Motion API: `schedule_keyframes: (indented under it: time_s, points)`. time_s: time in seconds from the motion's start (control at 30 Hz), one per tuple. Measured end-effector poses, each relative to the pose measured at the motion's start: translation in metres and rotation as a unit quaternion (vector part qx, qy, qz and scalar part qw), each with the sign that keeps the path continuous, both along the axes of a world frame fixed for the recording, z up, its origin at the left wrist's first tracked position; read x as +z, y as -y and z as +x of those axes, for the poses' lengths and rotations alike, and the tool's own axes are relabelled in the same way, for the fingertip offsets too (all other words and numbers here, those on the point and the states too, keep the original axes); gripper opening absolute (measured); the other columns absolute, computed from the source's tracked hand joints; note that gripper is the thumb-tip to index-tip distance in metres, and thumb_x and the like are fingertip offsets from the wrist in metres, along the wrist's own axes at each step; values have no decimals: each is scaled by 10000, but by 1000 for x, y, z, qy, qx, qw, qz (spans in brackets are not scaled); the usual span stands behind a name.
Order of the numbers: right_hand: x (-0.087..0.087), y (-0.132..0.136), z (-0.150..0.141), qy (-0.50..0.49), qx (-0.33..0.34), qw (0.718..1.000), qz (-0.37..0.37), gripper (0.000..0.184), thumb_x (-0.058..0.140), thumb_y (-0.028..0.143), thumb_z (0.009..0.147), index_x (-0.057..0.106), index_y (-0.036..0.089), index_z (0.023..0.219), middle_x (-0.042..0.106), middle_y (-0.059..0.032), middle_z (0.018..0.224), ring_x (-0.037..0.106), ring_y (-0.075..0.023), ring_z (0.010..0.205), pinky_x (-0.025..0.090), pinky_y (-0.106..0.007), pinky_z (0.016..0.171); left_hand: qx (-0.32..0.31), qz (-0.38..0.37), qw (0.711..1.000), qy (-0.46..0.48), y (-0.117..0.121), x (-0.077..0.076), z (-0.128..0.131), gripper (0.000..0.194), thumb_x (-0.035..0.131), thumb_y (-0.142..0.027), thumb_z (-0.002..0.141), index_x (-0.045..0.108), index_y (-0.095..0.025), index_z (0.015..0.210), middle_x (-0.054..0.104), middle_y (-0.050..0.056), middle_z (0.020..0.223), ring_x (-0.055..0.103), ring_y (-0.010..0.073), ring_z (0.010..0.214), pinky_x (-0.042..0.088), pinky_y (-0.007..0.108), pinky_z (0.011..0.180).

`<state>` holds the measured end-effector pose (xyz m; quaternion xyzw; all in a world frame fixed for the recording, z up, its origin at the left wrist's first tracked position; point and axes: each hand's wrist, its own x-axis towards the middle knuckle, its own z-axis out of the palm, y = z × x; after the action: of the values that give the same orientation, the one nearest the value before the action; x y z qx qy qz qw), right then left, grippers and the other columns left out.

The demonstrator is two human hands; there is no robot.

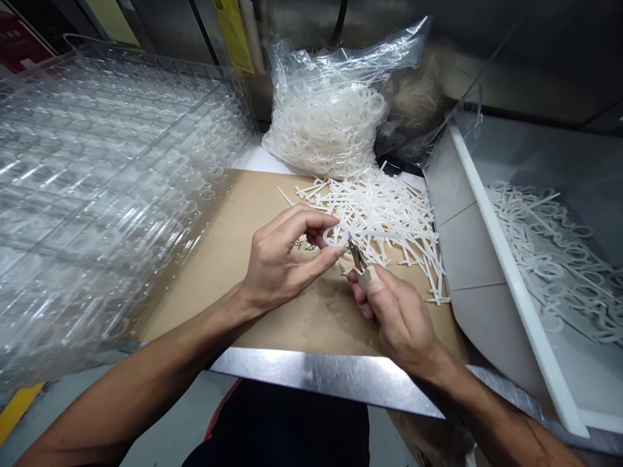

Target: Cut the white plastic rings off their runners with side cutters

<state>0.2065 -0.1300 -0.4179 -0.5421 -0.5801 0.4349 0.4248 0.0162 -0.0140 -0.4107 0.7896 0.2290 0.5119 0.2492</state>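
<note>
Between the thumb and fingers of my left hand [282, 253] is a translucent white plastic ring [335, 235], held up over the cardboard. My right hand [396, 305] is closed around a small pair of cutting pliers [359, 255] with a pale grip. The metal tips of the pliers point up beside the ring's right edge; whether they touch it I cannot tell. Just beyond both hands lies a heap of white plastic sprue sticks [384, 207], partly hidden by the fingers.
A brown cardboard sheet [214, 246] covers the metal-edged table [316, 376]. Stacked clear plastic trays [121, 162] stand at left. Behind sits a clear bag of rings [326, 123]. On the right, a white bin [506, 259] contains rings on sprues [549, 246].
</note>
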Motion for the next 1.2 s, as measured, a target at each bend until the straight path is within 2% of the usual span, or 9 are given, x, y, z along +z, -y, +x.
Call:
schedule_keyframes:
  time_s: [0.17, 0.27, 0.37, 0.5, 0.67, 0.87, 1.0, 1.2]
  points:
    - [-2, -1, -2, 17, -29, 999, -8, 438, 404, 533, 1112, 678, 196, 1061, 631, -34, 818, 542, -143, 635, 437, -283, 567, 2, -23, 1000, -3, -4, -6, 0, 290, 832, -260, 860, 727, -165, 1113, 720, 55, 955, 664, 128, 789, 554, 255, 731]
    - [-6, -6, -3, -15, -51, 998, -26, 464, 439, 573, 1091, 691, 186, 1053, 622, -35, 811, 542, -146, 657, 411, -272, 546, 8, -34, 999, -1, -7, -10, 0, 320, 853, -273, 842, 729, -167, 1117, 726, 58, 974, 675, 139, 820, 558, 261, 751]
    - [-8, -13, -3, -100, -64, 992, -47, 458, 497, 583, 1068, 688, 170, 1012, 578, -8, 783, 467, -110, 592, 353, -261, 517, 3, -57, 998, 14, -8, -14, 0, 362, 881, -274, 813, 729, -178, 1126, 720, 59, 989, 682, 152, 839, 563, 279, 771]
    - [-8, -20, -3, -244, -73, 965, -63, 452, 626, 610, 993, 684, 161, 985, 571, 7, 781, 448, -89, 561, 307, -257, 504, -29, -84, 996, 23, -1, -16, 1, 365, 882, -255, 812, 727, -198, 1138, 714, 66, 1004, 685, 171, 857, 563, 303, 775]
    - [-12, -16, -4, -343, -40, 938, -41, 347, 724, 527, 954, 717, 183, 1000, 626, -12, 860, 484, -103, 613, 343, -276, 556, -84, -81, 993, 12, 10, -15, 6, 358, 885, -245, 810, 733, -194, 1131, 714, 76, 971, 671, 180, 837, 551, 314, 745]
    - [-13, -11, -6, -329, -69, 941, -30, 180, 821, 319, 893, 738, 209, 1008, 582, 13, 768, 513, -142, 666, 381, -287, 572, -112, -65, 991, -12, 13, -16, 9, 392, 886, -326, 814, 721, -180, 1138, 736, 88, 978, 672, 189, 856, 555, 323, 755]
    - [-13, -11, -7, -309, -79, 947, -30, 175, 820, 300, 887, 747, 200, 1011, 589, 9, 763, 549, -159, 697, 412, -295, 591, -116, -49, 992, -18, 14, -15, 10, 383, 880, -325, 823, 716, -173, 1134, 749, 85, 985, 679, 184, 869, 562, 316, 776]
    - [-13, -11, -7, -335, -97, 937, -14, 187, 800, 278, 918, 755, 210, 1087, 656, 8, 783, 567, -134, 650, 448, -284, 596, -121, -45, 991, -29, 15, -13, 11, 370, 868, -309, 838, 714, -191, 1154, 761, 85, 1020, 694, 193, 919, 568, 322, 804]
